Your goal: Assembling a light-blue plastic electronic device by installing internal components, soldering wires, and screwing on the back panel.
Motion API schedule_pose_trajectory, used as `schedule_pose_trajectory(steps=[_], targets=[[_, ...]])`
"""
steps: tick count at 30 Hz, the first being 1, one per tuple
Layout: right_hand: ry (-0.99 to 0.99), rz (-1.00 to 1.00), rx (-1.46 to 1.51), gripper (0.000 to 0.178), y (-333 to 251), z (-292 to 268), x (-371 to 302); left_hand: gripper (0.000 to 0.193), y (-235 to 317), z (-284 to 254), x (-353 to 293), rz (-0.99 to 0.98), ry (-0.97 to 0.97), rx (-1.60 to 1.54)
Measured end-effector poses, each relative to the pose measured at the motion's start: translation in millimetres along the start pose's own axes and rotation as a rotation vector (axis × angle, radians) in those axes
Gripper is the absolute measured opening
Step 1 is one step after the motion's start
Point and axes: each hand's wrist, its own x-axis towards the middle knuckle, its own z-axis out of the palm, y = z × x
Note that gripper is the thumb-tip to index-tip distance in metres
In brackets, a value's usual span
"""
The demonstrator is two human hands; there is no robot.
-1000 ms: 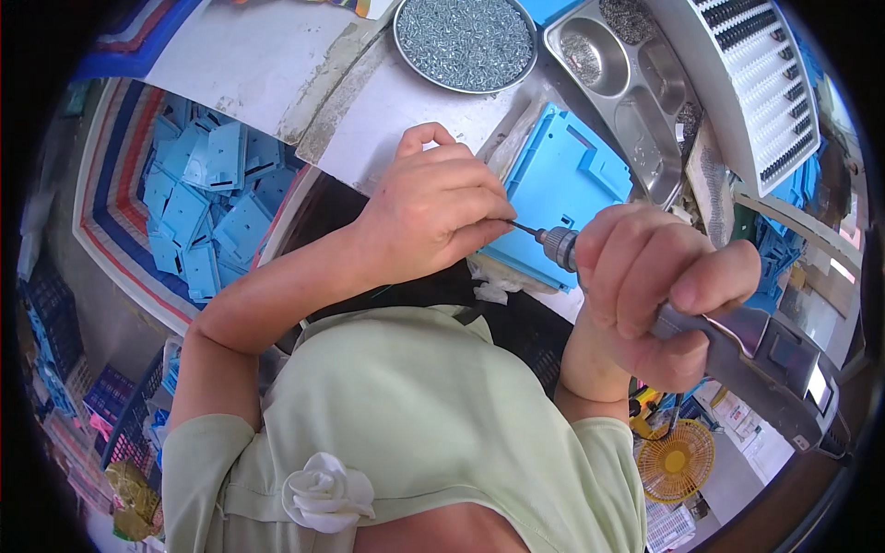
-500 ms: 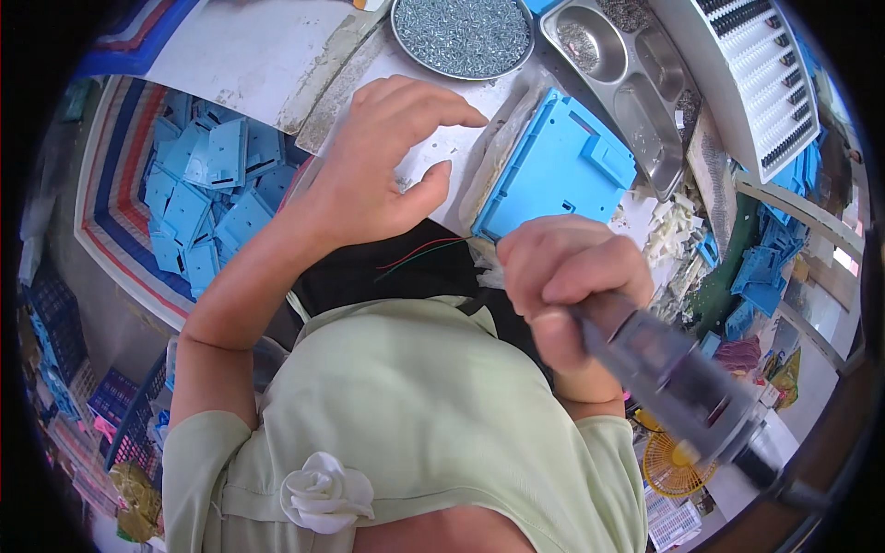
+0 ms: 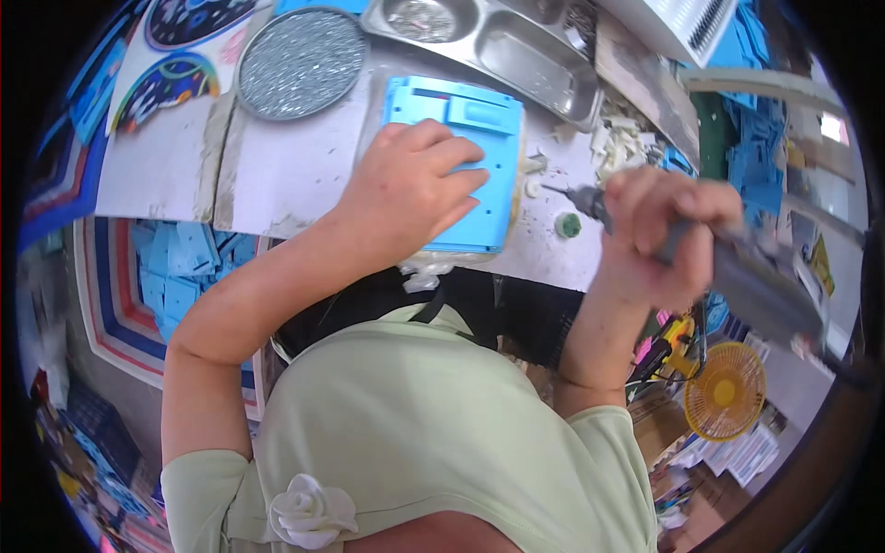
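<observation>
A light-blue plastic panel (image 3: 502, 170) with a raised rectangular block lies on a padded, plastic-wrapped base on the bench before me. My left hand (image 3: 401, 189) rests over its left half, fingers bent and spread apart; nothing can be made out between them. To the right, my right hand (image 3: 668, 230) is wrapped around a grey power screwdriver (image 3: 761, 286), somewhat blurred. Its thin bit points left toward the panel's right edge, apart from it. A small green round piece (image 3: 568, 224) lies on the bench below the bit.
A round dish (image 3: 300, 117) full of small silver screws stands at the far left of the bench. Behind the panel is a steel compartment tray (image 3: 470, 39). White plastic bits (image 3: 616, 147) are heaped right of it. A striped bag (image 3: 101, 295) holds more blue panels; a yellow fan (image 3: 725, 392) stands lower right.
My left hand has come down from above the bench onto the blue panel. The screwdriver has swung round, its bit now toward the panel. The whole view has turned and shifted.
</observation>
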Motion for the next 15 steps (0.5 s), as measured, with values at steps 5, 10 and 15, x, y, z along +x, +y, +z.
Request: schedule_pose_trajectory(steps=[5,10,15], targets=[[0.065,0.013,0.115,0.018,43.2,-3.5,1.5,0.027,3.1,-4.7,1.7,-0.036,-0.055,0.020],[0.051,0.060,0.008,0.017,50.8,-1.1,4.1,0.027,5.0,-5.2,3.5,-0.062,-0.077,0.027],[0.039,0.152,0.175,0.021,19.1,1.8,-15.3,0.029,4.0,-4.1,0.9,-0.054,-0.078,0.030]])
